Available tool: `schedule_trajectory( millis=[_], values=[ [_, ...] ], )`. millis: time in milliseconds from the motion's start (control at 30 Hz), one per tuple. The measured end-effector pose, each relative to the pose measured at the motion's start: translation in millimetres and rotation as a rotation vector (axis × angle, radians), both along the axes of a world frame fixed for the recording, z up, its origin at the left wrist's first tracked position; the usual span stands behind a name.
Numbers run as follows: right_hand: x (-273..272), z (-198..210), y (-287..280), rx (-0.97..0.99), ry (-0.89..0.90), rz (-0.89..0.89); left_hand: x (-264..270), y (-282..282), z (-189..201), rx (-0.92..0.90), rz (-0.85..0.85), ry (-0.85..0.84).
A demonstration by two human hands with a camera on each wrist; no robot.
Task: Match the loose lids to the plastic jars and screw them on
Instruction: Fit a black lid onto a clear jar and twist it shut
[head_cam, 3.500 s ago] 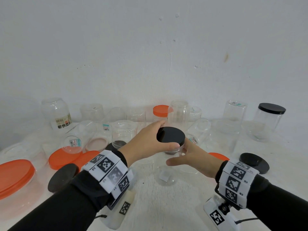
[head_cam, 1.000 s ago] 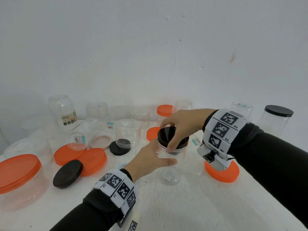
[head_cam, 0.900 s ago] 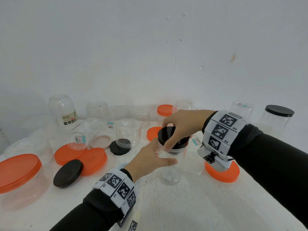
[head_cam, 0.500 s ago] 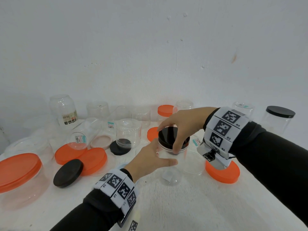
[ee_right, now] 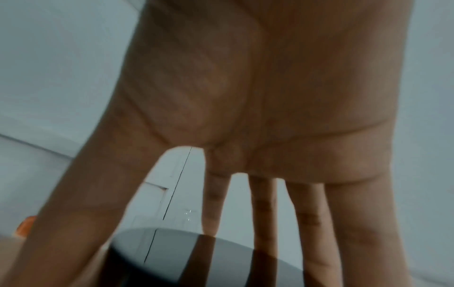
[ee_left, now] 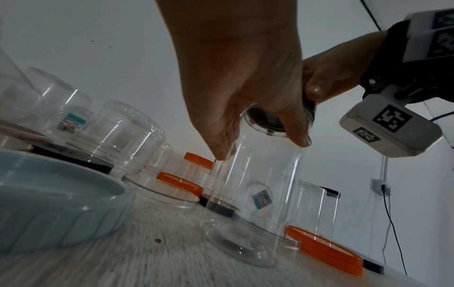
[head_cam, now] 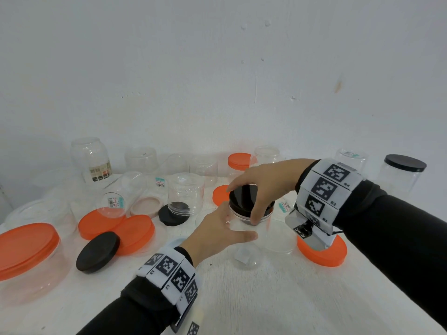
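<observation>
A tall clear plastic jar (head_cam: 249, 245) stands upright at the middle of the white table (head_cam: 266, 298). A black lid (head_cam: 243, 195) sits level on its mouth. My right hand (head_cam: 244, 205) comes from above and grips the lid's rim with thumb and fingers. My left hand (head_cam: 238, 226) wraps the jar just below the lid. In the left wrist view the left hand's fingers (ee_left: 294, 134) lie on the jar (ee_left: 260, 194) under the black lid (ee_left: 267, 120). The right wrist view shows spread fingers (ee_right: 264, 213) over the lid (ee_right: 172, 258).
Loose orange lids (head_cam: 116, 226) and a loose black lid (head_cam: 98, 251) lie at the left. Another orange lid (head_cam: 321, 252) is under my right wrist. Several clear jars (head_cam: 90, 158) line the wall. A black-lidded jar (head_cam: 401, 175) stands far right, a wide orange-lidded tub (head_cam: 26, 245) far left.
Earlier my left hand held the black lid and my right the jar; the hands have swapped. In the last second the tilted lid has settled level on the jar mouth.
</observation>
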State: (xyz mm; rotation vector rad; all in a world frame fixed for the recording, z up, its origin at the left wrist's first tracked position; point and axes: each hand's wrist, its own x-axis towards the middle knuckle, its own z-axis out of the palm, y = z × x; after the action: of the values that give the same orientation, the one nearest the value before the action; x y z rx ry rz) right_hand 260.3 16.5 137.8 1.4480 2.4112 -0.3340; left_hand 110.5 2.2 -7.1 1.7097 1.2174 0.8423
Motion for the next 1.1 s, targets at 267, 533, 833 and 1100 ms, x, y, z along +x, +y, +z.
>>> schedule_trajectory(
  millis=[267,533,833,1100],
  values=[
    [1.3,0.9,0.8,0.038,0.054,-0.005,-0.1,1.9,-1.5,-0.021,-0.013,0.007],
    [2.7,-5.5,2.4,0.061,0.093,-0.055,0.0,0.4,-0.8,-0.023,-0.014,-0.005],
    [3.2,-13.2,2.3,0.108,0.077,-0.085,0.3,0.3,-0.4,-0.009,-0.025,0.014],
    [5.5,1.1,-1.7,0.007,0.054,0.039,1.8,-2.2,-0.2,-0.001,-0.012,-0.016]
  ],
)
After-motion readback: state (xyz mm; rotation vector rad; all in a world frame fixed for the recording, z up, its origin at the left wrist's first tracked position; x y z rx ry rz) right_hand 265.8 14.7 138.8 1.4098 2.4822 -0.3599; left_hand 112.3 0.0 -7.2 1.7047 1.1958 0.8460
